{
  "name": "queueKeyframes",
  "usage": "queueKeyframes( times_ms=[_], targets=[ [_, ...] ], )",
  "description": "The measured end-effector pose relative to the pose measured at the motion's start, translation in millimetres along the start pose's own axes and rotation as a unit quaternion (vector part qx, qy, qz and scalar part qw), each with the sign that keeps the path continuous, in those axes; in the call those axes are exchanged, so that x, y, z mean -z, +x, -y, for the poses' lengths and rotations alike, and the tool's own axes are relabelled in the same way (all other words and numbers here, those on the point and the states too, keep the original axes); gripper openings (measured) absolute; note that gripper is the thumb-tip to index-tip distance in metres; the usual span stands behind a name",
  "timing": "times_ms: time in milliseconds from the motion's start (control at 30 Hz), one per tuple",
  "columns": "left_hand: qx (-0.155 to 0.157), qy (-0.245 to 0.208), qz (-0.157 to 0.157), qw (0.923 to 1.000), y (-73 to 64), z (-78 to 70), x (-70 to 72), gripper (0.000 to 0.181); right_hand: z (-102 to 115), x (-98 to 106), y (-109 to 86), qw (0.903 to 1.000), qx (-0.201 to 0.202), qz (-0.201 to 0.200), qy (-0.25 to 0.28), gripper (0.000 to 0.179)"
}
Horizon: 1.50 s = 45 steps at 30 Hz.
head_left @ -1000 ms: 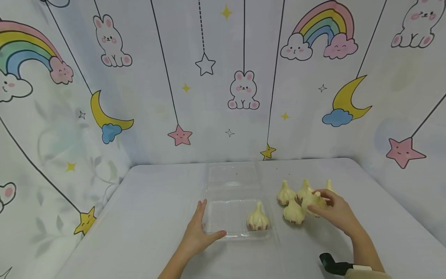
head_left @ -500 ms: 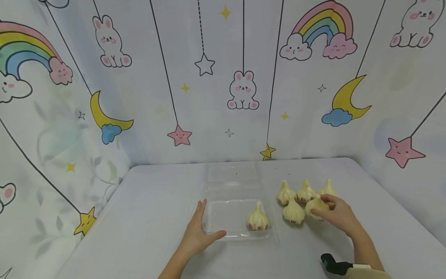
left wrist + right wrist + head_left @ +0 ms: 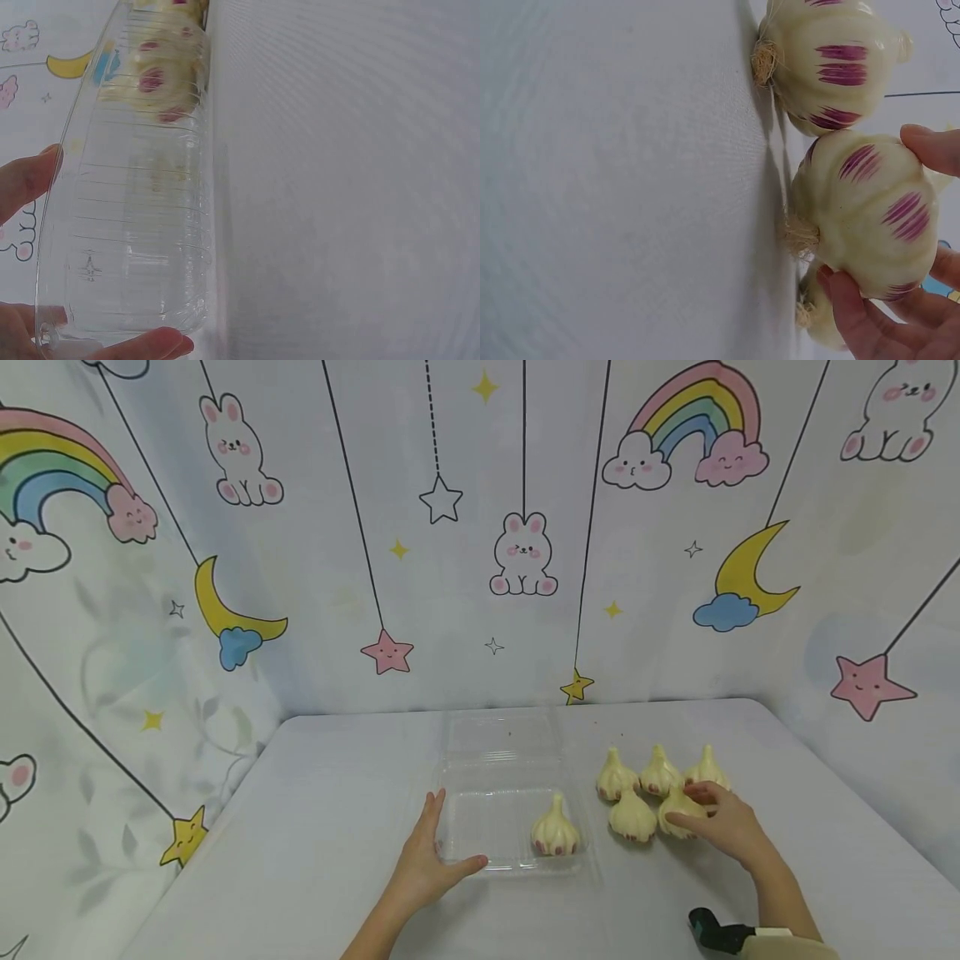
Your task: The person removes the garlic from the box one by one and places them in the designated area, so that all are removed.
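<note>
My left hand (image 3: 426,860) rests at the near left corner of a clear plastic clamshell box (image 3: 491,827), fingers and thumb spread along its sides. In the left wrist view, fingertips touch the wall of this box (image 3: 142,255). One pale garlic bulb (image 3: 555,829) sits upright in its right end. My right hand (image 3: 726,824) holds another garlic bulb (image 3: 675,820) between thumb and fingers. Seen from the right wrist, the held garlic bulb (image 3: 870,214) has purple streaks and a rooty base close over the table, and a neighbouring garlic bulb (image 3: 832,67) almost meets it.
Further garlic bulbs (image 3: 660,774) stand in a cluster right of the box, around the held one. The box's lid (image 3: 498,735) lies folded back toward the wall. A dark wrist device (image 3: 720,932) sits on my right forearm. A printed cloth (image 3: 450,568) hangs behind the table.
My right hand has lowered its garlic bulb and brought it nearer the front of the cluster, showing the bulbs behind. The left hand and box have stayed put.
</note>
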<state>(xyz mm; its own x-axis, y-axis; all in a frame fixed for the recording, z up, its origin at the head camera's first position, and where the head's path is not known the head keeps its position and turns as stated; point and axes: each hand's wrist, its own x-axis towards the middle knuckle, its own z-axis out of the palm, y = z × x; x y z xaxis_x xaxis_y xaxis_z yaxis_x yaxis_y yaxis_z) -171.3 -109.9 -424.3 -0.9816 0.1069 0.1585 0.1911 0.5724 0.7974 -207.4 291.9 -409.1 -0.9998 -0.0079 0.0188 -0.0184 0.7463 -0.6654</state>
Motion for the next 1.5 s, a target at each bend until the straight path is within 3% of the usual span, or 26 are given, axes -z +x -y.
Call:
queueKeyframes(
  times_ms=[200, 867, 1500],
  targets=[
    [-0.001, 0.000, 0.001, 1.0000, -0.5, 0.2, 0.0, 0.105, 2.9, -0.4, -1.2, 0.9997, -0.024, 0.002, 0.007, 0.069],
    [-0.004, 0.006, 0.000, 1.0000, -0.1, 0.0, -0.2, 0.105, 3.8, 5.0, -1.5, 0.9987, -0.013, -0.012, -0.047, 0.070],
    [0.005, 0.002, 0.005, 1.0000, -1.2, -0.5, 0.8, 0.105, 3.9, -0.1, -2.1, 0.9995, 0.026, -0.017, 0.002, 0.070]
  ],
)
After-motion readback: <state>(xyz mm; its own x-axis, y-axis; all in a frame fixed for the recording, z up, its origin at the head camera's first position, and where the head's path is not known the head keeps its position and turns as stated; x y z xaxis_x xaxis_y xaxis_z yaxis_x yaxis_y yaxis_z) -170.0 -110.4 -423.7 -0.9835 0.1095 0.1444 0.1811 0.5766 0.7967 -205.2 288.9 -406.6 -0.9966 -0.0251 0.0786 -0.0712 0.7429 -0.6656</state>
